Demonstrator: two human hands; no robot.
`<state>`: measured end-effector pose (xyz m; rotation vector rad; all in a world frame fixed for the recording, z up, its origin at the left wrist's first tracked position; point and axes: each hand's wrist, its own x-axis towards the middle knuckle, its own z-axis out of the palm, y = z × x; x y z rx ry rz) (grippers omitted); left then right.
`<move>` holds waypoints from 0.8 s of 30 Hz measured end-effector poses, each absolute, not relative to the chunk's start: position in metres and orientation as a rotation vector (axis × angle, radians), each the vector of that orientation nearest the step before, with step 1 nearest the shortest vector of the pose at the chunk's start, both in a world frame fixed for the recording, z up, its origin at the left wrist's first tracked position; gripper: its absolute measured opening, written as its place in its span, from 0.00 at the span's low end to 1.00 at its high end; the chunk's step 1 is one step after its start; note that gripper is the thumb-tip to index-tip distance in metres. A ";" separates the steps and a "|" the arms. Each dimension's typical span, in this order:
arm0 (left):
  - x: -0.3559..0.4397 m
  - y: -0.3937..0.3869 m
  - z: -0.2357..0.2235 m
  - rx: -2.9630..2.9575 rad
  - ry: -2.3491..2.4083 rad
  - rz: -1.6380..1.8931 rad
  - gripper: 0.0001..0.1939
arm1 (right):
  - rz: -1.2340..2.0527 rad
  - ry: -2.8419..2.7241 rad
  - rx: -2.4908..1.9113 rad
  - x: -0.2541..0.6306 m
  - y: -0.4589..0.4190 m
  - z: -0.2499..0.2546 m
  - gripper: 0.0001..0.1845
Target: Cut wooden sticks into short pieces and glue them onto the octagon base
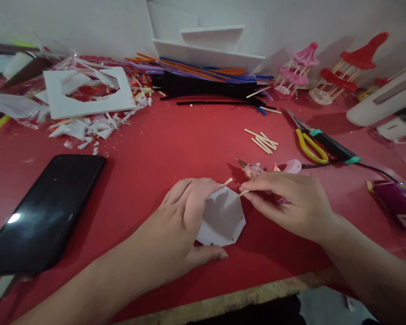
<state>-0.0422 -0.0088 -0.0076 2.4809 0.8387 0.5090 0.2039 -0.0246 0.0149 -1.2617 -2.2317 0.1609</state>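
A white foam board octagon (pixel 225 216) with small holes near its edge lies on the red table (pixel 162 149). My left hand (pixel 186 216) grips the octagon's left side, thumb along the near edge and fingers over the far edge. One short wooden stick (pixel 227 182) sticks up at the far edge beside my left fingertips. Between thumb and forefinger, my right hand (pixel 287 198) pinches another wooden stick (pixel 242 193), its tip at the octagon's upper right edge. Just beyond that hand lies a pink glue gun (pixel 253 170), partly hidden by it.
Several loose sticks (pixel 264 142) lie beyond my right hand, near yellow-handled pliers (pixel 311 146) and a soldering iron (pixel 336 146). A phone (pixel 47 212) is at left. Foam scraps (pixel 88 128), pipe cleaners (pixel 206 83) and small red (pixel 338 79) and pink tiered models (pixel 294 76) stand behind.
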 end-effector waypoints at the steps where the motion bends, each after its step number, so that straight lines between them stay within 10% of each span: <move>1: -0.042 -0.009 -0.008 2.483 0.838 0.509 0.48 | 0.147 -2.231 -1.252 0.204 -0.024 0.015 0.06; 24: -0.041 -0.007 -0.010 2.501 0.826 0.555 0.47 | 0.067 -2.276 -1.135 0.203 -0.021 0.018 0.06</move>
